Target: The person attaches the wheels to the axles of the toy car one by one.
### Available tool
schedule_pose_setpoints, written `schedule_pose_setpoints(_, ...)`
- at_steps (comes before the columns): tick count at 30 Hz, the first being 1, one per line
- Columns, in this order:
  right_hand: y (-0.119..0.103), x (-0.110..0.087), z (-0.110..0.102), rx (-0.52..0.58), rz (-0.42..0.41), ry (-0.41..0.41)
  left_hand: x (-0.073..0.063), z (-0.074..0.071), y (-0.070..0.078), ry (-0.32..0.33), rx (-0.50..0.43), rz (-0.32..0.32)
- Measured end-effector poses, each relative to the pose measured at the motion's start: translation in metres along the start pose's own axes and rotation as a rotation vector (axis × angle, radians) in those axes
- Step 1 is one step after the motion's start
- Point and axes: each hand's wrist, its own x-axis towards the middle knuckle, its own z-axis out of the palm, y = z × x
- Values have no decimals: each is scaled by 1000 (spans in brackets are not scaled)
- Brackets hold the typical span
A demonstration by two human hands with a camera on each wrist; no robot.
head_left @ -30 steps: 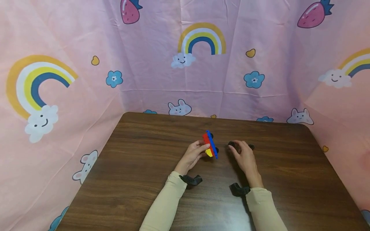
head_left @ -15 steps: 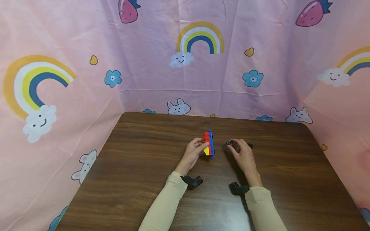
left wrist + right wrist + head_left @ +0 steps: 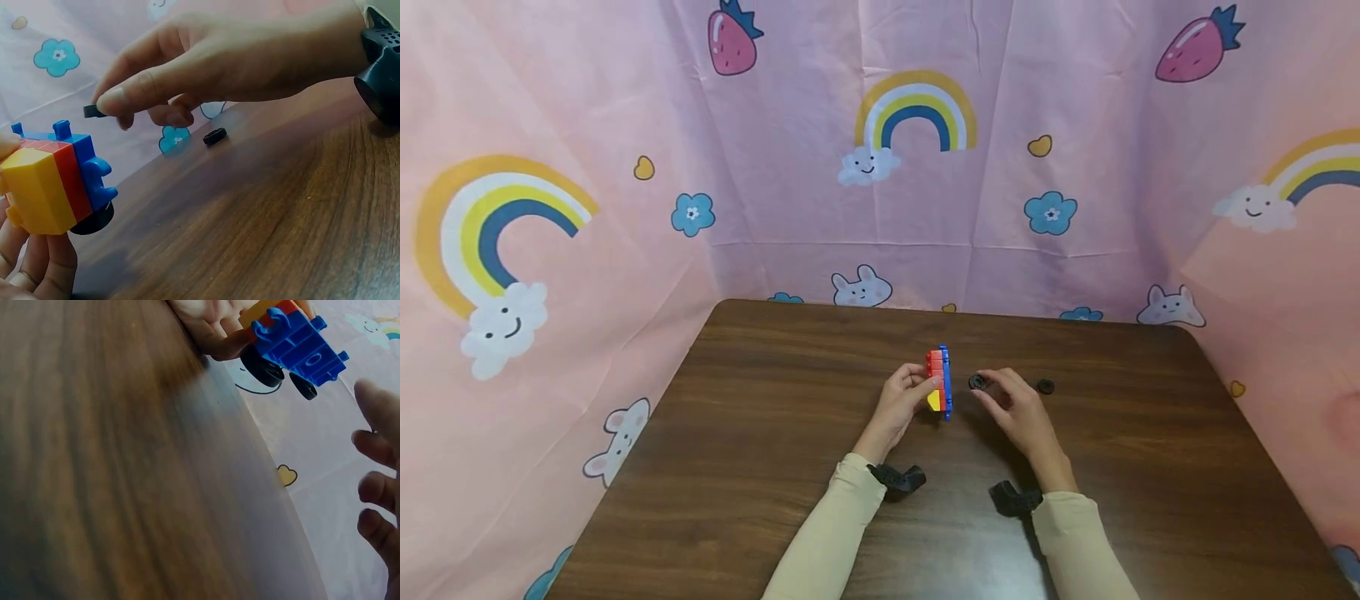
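Observation:
My left hand (image 3: 895,408) grips a toy car (image 3: 946,385) of blocks by its red and yellow side. Its blue base (image 3: 306,353) is turned toward my right hand, its end hooks showing. Two black wheels sit along the lower side of the base, the larger-looking wheel (image 3: 265,367) nearer the yellow end. Between thumb and fingertips, my right hand (image 3: 1024,421) pinches a loose black wheel (image 3: 92,111), a short gap away from the base. That wheel is hidden in the right wrist view.
One more black wheel (image 3: 1046,387) lies on the brown wooden table (image 3: 760,467), beyond my right hand. Black wrist cameras jut inward from both sleeves, the right wrist camera (image 3: 1017,498) low over the table. A pink patterned cloth (image 3: 955,200) hangs around the table.
My right hand has brought the pinched wheel leftward, closer to the toy car, leaving the wheel on the table in fuller view. The left hand has turned the car more upright in the head view.

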Motion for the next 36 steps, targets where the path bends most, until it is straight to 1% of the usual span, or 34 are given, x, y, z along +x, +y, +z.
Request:
schedule_pose_setpoints(4, -2, -1, 1, 31, -28, -43, 0, 1, -1, 9, 3, 12)
schedule_pose_setpoints(7, -3, 0, 4, 60, -62, -47, 0, 2, 0, 16, 7, 17)
schedule_pose_setpoints(10, -2, -1, 7, 83, -94, -33, -1, 1, -1, 22, 16, 18)
schedule_pose_setpoints(14, -2, -2, 8, 95, -112, -42, -3, 0, -4, 30, 44, 20)
schedule_pose_setpoints(18, -5, -2, 6, 95, -97, -72, -2, 1, -5, 40, 58, 28)
schedule_pose_setpoints(21, -8, 0, 4, 90, -70, -83, 1, 3, -4, 37, 60, 48)
schedule_pose_setpoints(23, -10, 2, 4, 90, -68, -85, 2, 4, -2, 35, 59, 59)
schedule_pose_setpoints(25, -11, 3, 5, 98, -83, -83, 3, 5, -1, 37, 55, 62)
schedule_pose_setpoints(30, -12, 3, 10, 134, -132, -79, 3, 4, -1, 50, 36, 44)
schedule_pose_setpoints(36, -13, 3, 14, 158, -150, -90, 4, 4, -3, 61, 53, 44)
